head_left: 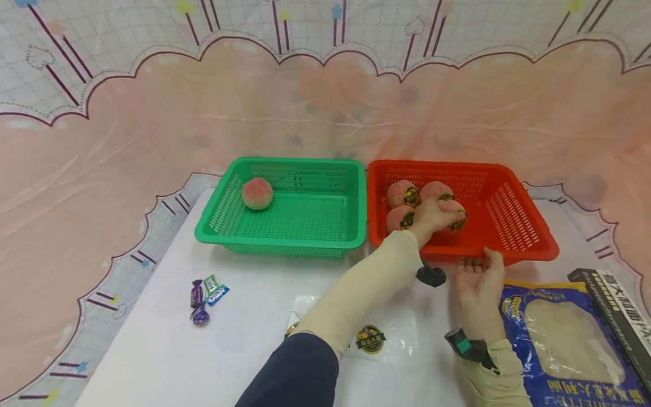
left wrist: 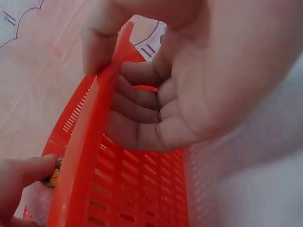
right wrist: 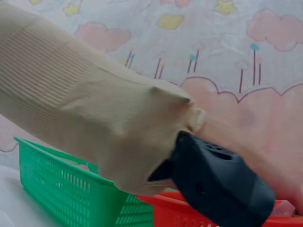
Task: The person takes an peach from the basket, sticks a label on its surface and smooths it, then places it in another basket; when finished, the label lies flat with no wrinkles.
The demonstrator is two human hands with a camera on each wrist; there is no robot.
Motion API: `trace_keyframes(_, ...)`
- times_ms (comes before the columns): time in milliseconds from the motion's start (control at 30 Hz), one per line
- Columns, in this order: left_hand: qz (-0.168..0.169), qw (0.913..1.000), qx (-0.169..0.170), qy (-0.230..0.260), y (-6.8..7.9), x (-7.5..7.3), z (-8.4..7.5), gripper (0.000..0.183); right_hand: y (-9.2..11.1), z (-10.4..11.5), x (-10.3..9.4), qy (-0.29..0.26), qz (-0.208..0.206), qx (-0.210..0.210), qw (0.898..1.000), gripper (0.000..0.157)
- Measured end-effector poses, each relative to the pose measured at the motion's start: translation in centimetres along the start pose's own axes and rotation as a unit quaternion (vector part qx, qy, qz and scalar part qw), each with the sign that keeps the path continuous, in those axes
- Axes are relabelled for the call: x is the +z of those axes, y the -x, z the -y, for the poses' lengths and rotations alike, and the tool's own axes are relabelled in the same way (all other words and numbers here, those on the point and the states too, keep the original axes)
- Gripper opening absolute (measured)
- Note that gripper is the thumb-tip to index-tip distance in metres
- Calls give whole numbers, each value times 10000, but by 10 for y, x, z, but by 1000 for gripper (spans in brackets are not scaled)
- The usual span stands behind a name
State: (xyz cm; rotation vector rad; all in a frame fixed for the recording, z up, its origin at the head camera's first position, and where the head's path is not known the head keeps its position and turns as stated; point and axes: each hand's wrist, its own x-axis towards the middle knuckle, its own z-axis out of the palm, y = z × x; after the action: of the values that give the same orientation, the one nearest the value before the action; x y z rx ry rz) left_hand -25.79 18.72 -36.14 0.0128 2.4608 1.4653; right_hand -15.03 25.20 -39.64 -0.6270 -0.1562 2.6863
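My left hand [head_left: 431, 217] reaches across into the red basket [head_left: 513, 226] and grips a pink peach [head_left: 454, 208] bearing a round black-and-gold sticker [head_left: 459, 221]. In the left wrist view, that hand's thumb [left wrist: 35, 170] touches the sticker's edge, and the peach is mostly hidden behind the rim. Beside it lie three more stickered peaches [head_left: 403, 193]. My right hand [head_left: 478, 285] holds the basket's front rim, thumb over the top and fingers curled underneath. Only the left forearm [right wrist: 109, 123] with its black wrist camera [right wrist: 222, 182] dominates the right wrist view.
A green basket [head_left: 218, 236] with one plain peach [head_left: 257, 194] stands to the left. Under my left forearm lies a clear sticker sheet [head_left: 394, 345]. Wrapped candies [head_left: 200, 302] are at left; a blue bag [head_left: 529, 362] and a black box [head_left: 612, 322] lie at right.
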Motion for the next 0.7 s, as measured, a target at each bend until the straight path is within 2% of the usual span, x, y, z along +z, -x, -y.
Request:
trace_keyframes(100, -10, 9996, -211, -192, -3, 4, -2, 59, -2, 0, -1, 8, 11, -30, 10000, 43)
trace_keyframes(167, 17, 9992, -300, -258, -3, 6, -2, 57, -3, 0, -1, -1, 13, -19, 10000, 46)
trace_keyframes(367, 142, 9964, -182, -817, -3, 9, -2, 51, -3, 0, -1, -48, 68, 52, 10000, 52)
trace_keyframes(500, 210, 9960, -225, -840, -2, 9, -4, 51, -2, 0, 0, -63, 53, 65, 9999, 53)
trace_keyframes(600, 228, 9927, -322, -1137, 0, 9, -6, 47, -1, 0, 1, -64, 29, 99, 9999, 53)
trace_keyframes(700, 315, 9845, -366, -1687, 1, 11, -7, 42, 0, 1, 0, -78, 66, 141, 9998, 52)
